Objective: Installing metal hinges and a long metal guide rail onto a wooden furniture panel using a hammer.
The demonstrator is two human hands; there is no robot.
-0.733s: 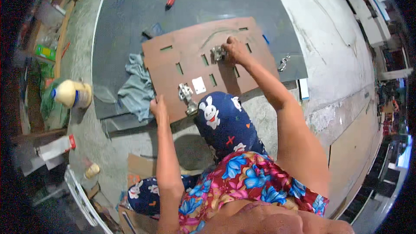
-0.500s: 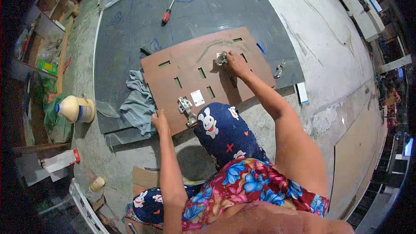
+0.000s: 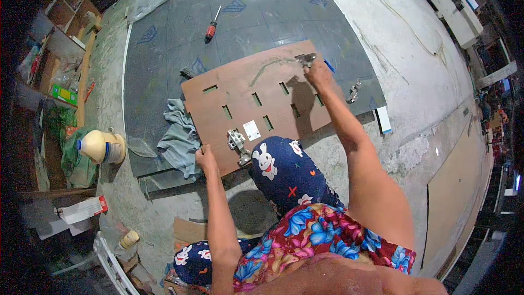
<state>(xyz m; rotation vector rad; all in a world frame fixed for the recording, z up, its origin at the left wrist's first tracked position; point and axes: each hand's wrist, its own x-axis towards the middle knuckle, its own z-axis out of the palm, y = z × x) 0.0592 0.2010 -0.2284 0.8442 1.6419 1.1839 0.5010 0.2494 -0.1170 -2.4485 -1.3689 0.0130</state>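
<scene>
A brown board (image 3: pixel 240 95) with several rectangular slots lies in front of me. My left hand (image 3: pixel 206 159) is closed on its near left edge, thumb on top. At the far right corner, my right hand (image 3: pixel 318 75) has its fingers closed round a metal cabinet hinge (image 3: pixel 307 59), over one of the slots. A second cabinet hinge (image 3: pixel 238 145) sits at the board's near edge, beside a small white label (image 3: pixel 251 130). Against the left edge, near my left hand, rests a crumpled grey-blue cloth (image 3: pixel 179 136).
Under the board is a large dark grey sheet (image 3: pixel 164 54). On it lie a red-handled screwdriver (image 3: pixel 210 31) and another hinge (image 3: pixel 353 92) at right. A cream jug (image 3: pixel 102 146) stands on the floor at left, near open shelves (image 3: pixel 63 19). My knee (image 3: pixel 289 166) touches the near edge area.
My right hand has carried the hinge away from me and to the right, toward the board's far corner. My left hand keeps its hold on the board's edge.
</scene>
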